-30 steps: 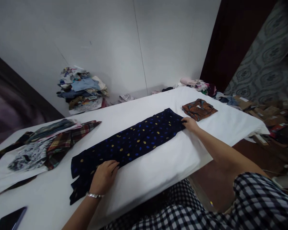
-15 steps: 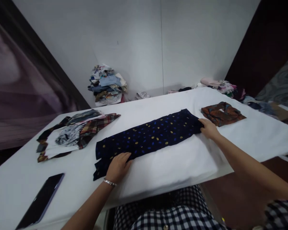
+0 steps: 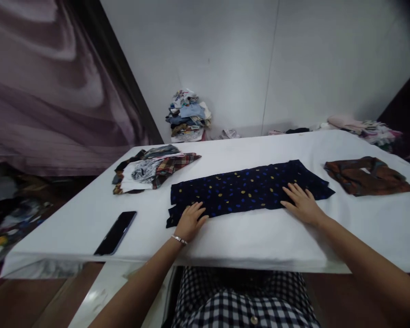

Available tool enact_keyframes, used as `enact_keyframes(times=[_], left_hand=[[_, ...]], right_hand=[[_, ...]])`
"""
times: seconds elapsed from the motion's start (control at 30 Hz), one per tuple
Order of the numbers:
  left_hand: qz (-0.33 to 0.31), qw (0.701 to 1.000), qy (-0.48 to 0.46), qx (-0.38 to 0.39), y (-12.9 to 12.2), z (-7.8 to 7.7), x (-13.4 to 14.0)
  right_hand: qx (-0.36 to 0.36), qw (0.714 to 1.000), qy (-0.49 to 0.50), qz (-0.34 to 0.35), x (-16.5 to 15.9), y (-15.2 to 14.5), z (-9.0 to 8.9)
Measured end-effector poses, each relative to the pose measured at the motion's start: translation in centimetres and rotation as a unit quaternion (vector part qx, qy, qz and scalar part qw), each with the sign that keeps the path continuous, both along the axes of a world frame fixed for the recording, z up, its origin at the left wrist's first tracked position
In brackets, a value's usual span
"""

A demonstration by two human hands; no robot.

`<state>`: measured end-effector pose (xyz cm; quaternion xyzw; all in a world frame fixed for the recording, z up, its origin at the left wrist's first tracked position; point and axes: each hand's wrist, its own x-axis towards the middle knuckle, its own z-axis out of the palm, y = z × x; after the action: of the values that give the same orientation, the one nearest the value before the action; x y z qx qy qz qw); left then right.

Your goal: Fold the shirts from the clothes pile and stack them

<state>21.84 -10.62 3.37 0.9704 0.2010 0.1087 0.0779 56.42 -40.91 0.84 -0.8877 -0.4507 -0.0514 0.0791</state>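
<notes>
Along the near edge of the tabletop (image 3: 246, 241), a long dark blue cloth (image 3: 246, 191) with blue and yellow dots lies flat, folded into a narrow strip that runs from left to right. Both hands rest palm down on its near side. At the cloth's left end, the left hand (image 3: 190, 221) lies with its fingers (image 3: 198, 210) spread a little and flat on the fabric; a thin bracelet (image 3: 179, 239) circles that wrist. Toward the cloth's right end, the right hand (image 3: 302, 204) presses down with its fingers (image 3: 291, 190) fanned apart, and nothing is pinched or gripped by either hand.

Near the right edge of the tabletop, apart from the blue cloth, lies a brown patterned garment (image 3: 365, 175), loosely folded. Toward the far left corner sits a low stack of folded clothes (image 3: 150, 168), with plaid and black-and-white prints showing. A dark phone (image 3: 116, 232) lies flat close to the near left corner, well apart from the left hand. Beyond the far edge, against the wall, stands a pile of mixed clothes (image 3: 188, 116), and another heap of laundry (image 3: 365, 127) sits past the far right corner. Below the near edge shows a black-and-white checked shirt (image 3: 239, 305), worn by the person.
</notes>
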Motion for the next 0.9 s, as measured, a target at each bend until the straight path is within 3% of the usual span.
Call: enact_keyframes(times=[0.2, 0.4, 0.57, 0.73, 0.9], left_hand=[[0.177, 0.980, -0.091, -0.010, 4.2, 2.3, -0.8], [0.334, 0.939, 0.003, -0.084, 8.4, 2.8, 1.2], [0.334, 0.938, 0.027, -0.086, 9.6, 1.6, 1.8], [0.337, 0.940, -0.005, -0.053, 11.9, 1.7, 1.3], [0.252, 0.968, 0.018, -0.017, 12.5, 2.0, 4.6]], right_hand=[[0.036, 0.996, -0.023, 0.084, -3.6, 2.4, 0.7], [0.024, 0.986, 0.010, 0.162, -7.6, 8.2, 1.9], [-0.042, 0.987, 0.059, 0.145, -9.2, 12.1, 0.7], [-0.041, 0.988, 0.046, 0.143, -9.2, 12.6, -1.0], [-0.055, 0.986, 0.095, 0.128, -9.6, 12.6, 0.4]])
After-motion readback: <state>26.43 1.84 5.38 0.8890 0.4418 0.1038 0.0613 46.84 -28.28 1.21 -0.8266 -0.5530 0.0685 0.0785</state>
